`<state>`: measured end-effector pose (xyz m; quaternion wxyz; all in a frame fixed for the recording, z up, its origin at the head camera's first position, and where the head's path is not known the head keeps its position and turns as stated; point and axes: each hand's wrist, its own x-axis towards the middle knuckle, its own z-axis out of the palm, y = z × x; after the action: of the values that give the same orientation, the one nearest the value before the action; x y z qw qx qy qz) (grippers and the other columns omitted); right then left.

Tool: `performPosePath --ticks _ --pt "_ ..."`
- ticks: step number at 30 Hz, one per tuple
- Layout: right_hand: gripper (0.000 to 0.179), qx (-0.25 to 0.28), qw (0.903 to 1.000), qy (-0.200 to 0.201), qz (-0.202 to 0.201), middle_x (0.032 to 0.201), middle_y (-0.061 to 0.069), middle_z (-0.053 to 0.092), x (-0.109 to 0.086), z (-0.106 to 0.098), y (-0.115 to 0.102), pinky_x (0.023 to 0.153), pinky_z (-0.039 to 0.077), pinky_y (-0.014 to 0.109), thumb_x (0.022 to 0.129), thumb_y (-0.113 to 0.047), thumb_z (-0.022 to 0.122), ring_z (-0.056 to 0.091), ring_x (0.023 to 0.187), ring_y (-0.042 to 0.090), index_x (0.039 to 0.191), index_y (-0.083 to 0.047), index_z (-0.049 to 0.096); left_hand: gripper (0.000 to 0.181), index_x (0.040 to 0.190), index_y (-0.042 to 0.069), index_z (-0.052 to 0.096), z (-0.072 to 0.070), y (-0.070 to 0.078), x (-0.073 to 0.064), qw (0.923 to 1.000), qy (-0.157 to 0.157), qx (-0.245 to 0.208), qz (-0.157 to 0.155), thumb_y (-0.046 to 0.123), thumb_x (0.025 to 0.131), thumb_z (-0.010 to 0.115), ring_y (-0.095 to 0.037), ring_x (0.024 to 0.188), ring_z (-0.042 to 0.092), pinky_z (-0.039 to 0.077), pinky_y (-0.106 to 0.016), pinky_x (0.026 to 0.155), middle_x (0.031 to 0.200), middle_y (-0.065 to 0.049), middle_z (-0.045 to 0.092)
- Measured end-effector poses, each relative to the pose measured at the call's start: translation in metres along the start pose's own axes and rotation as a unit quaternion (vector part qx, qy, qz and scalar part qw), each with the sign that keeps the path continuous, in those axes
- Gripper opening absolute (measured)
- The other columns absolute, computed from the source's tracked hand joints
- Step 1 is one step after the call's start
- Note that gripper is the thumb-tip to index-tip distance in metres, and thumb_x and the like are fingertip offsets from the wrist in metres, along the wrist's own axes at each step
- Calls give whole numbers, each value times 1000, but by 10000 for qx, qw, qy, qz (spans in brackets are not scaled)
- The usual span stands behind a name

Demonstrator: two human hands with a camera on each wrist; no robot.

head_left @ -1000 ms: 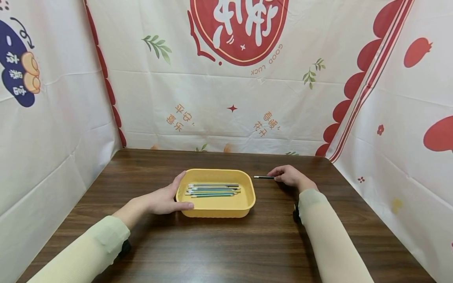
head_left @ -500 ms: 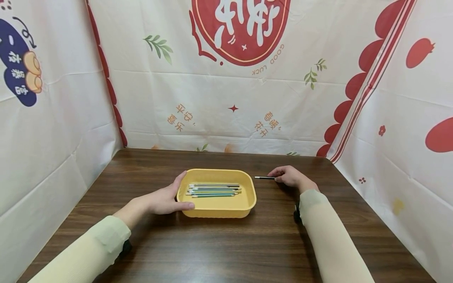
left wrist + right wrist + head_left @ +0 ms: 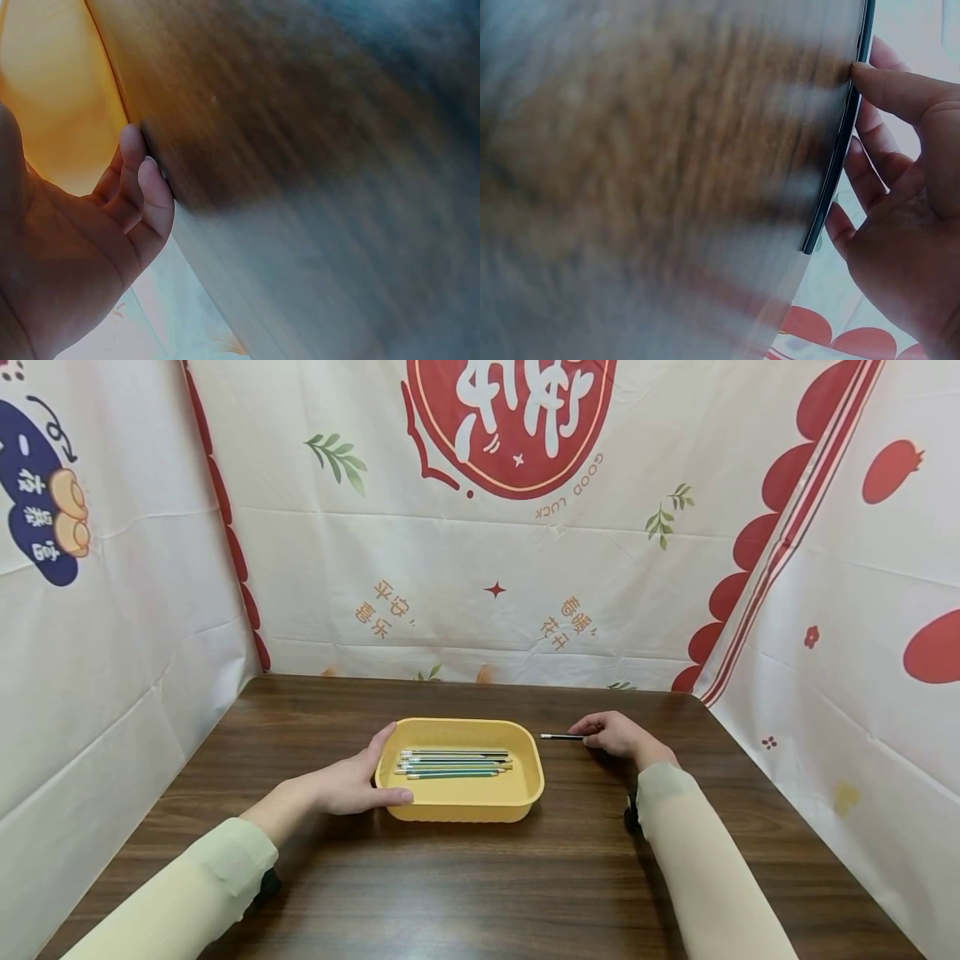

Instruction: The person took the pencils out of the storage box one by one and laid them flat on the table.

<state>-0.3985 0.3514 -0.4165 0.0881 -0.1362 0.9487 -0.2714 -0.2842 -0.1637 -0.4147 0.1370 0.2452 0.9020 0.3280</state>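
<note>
In the head view a yellow plastic basket (image 3: 459, 812) stands mid-table. Several striped and teal pencils (image 3: 453, 765) lie side by side inside it, their eraser ends mostly leftward. My left hand (image 3: 347, 783) grips the basket's left end, thumb over the front rim and fingers round the far corner; the left wrist view shows those fingers (image 3: 156, 199) bent against the yellow wall. To the basket's right, my right hand (image 3: 617, 733) pinches a dark pencil (image 3: 557, 737) between thumb and fingers, low over the wood. Its white eraser end points at the basket; the right wrist view shows the dark shaft (image 3: 838, 142).
The brown wood-grain table (image 3: 450, 893) reaches back to a white printed curtain (image 3: 480, 552). More curtain closes in the left side (image 3: 135, 635) and the right side (image 3: 847, 735). A dark wrist strap (image 3: 632, 814) shows below the right sleeve.
The head view has shifted very slightly. Both hands, the basket and the pinched pencil keep the same places.
</note>
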Motion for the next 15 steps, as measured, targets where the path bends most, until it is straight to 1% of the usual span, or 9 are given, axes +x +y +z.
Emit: performPosePath --ticks 5,7,12,15 --pt "28 -39 9999 77 -99 129 17 78 -2 0 -1 101 53 43 104 -4 69 67 113 26 130 -7 79 129 175 12 -13 1 0 0 10000 -7 -10 -2 66 97 75 -39 158 41 34 -63 128 177 -29 25" --pt "29 -65 9997 150 -199 129 18 77 -4 0 -1 100 54 45 104 -5 70 68 114 28 131 -8 79 129 175 12 -13 1 1 0 10000 -5 -16 12 65 97 75 -39 159 41 34 -63 128 177 -29 26" --pt "30 58 9984 339 -454 128 20 76 -9 -4 -8 91 55 40 105 -5 70 68 108 26 133 -7 77 129 175 11 -12 0 1 0 10000 1 -33 5 65 97 76 -39 159 41 34 -63 128 177 -28 26" --pt "31 203 9974 427 -552 132 21 74 -14 -6 -15 94 56 39 106 -5 69 68 112 25 135 -6 76 129 175 11 -12 0 1 0 10000 0 -23 -1 65 97 76 -38 158 42 35 -63 127 176 -28 27"
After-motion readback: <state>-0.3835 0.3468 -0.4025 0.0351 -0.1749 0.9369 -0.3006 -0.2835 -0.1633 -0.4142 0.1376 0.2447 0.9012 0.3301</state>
